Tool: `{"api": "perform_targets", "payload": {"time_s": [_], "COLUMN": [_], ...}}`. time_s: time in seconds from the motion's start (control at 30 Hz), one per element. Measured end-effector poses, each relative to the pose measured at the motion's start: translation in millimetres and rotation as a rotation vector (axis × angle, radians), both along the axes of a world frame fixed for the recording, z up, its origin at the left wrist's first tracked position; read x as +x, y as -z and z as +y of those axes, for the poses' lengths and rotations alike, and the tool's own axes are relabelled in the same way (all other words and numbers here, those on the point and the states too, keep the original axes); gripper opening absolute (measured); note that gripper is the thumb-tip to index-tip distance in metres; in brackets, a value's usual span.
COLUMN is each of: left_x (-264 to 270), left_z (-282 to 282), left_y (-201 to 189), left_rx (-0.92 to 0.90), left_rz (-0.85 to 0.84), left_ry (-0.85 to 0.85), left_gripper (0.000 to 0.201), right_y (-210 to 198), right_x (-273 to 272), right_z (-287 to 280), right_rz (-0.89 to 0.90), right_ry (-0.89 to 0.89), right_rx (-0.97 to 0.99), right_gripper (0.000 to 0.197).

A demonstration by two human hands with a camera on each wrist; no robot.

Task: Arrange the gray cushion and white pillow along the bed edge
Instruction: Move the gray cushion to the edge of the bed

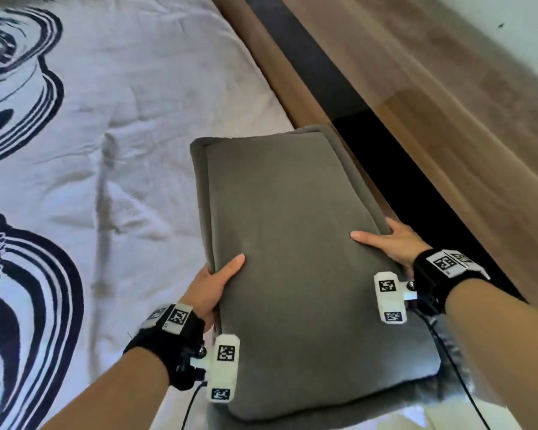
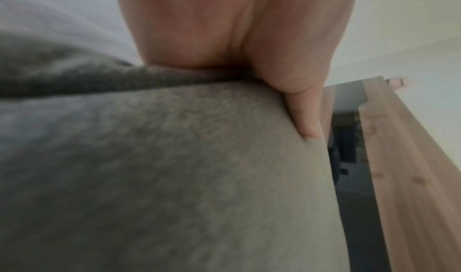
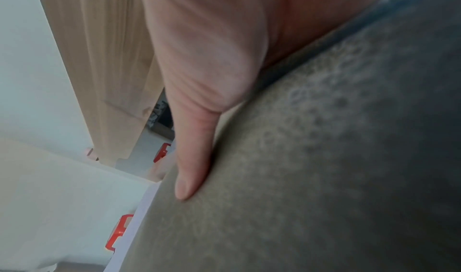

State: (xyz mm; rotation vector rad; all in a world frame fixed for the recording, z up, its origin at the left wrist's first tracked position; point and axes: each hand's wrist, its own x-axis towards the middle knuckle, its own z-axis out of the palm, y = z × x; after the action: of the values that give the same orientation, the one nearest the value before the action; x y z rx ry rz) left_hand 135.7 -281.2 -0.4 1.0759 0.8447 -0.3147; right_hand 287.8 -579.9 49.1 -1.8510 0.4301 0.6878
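Left hand (image 1: 210,285) pinched the rectangular gray suede-like cushion (image 1: 295,268) at its 9 o'clock edge, thumb on top; right hand (image 1: 392,242) gripped the 3 o'clock edge likewise. Cushion lay along the bed's wooden side rail (image 1: 280,72), over the white black-patterned bedsheet (image 1: 143,103). Step, by judgement: seating cushion. Next: release, fetch pillow, unseen. No legible writing; only 2 wrist-band coded markers.

Bare forearms; each wrist wears a black strap (image 1: 180,346) with white blocks (image 1: 223,367) bearing black square codes; thin black cables (image 1: 190,405) trail off.
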Motion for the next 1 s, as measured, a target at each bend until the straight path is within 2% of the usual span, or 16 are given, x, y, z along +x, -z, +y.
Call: {"api": "perform_targets", "payload": {"time_s": [0.07, 0.13, 0.2, 0.27, 0.33, 0.43, 0.6, 0.67, 0.77, 0.8, 0.9, 1.0], "left_x": [22, 33, 35, 25, 10, -7, 8, 21, 30, 29, 22, 15], "left_z": [-6, -14, -22, -30, -41, -63, -64, -54, -36, -33, -38, -26], "left_y": [3, 7, 15, 25, 36, 46, 68, 73, 100, 97, 44, 21], "left_rx": [0.032, 0.062, 0.058, 0.059, 0.062, 0.105, 0.229, 0.252, 0.284, 0.275, 0.166, 0.084], "left_rz": [-0.023, -0.022, 0.006, 0.072, 0.160, 0.189, 0.071, 0.062, 0.071, 0.093, 0.158, 0.143], "left_ry": [-0.033, -0.064, -0.080, -0.049, 0.005, 0.096, 0.025, -0.007, -0.005, -0.004, -0.073, -0.169], "left_gripper": [0.059, 0.055, 0.053, 0.062, 0.073, 0.052, 0.036, 0.041, 0.043, 0.046, 0.048, 0.057], "right_y": [2, 10, 18, 32, 44, 58, 57, 52, 46, 44, 38, 31], "right_x": [30, 50, 57, 55, 42, 21, 16, 19, 20, 18, 8, -2], "right_z": [-2, -3, -4, -9, -16, -27, -29, -24, -7, 0, 19, 37], "right_rz": [-0.044, -0.093, -0.128, -0.107, -0.034, 0.028, 0.003, -0.021, -0.042, -0.055, -0.085, -0.087], "right_ry": [-0.019, -0.010, -0.022, -0.087, -0.154, -0.203, -0.287, -0.300, -0.250, -0.226, -0.159, -0.146], "right_rx": [-0.029, -0.071, -0.130, -0.197, -0.229, -0.276, -0.307, -0.292, -0.234, -0.223, -0.227, -0.189], "right_gripper": [0.066, 0.080, 0.086, 0.091, 0.077, 0.069, 0.071, 0.068, 0.063, 0.060, 0.051, 0.045]}}
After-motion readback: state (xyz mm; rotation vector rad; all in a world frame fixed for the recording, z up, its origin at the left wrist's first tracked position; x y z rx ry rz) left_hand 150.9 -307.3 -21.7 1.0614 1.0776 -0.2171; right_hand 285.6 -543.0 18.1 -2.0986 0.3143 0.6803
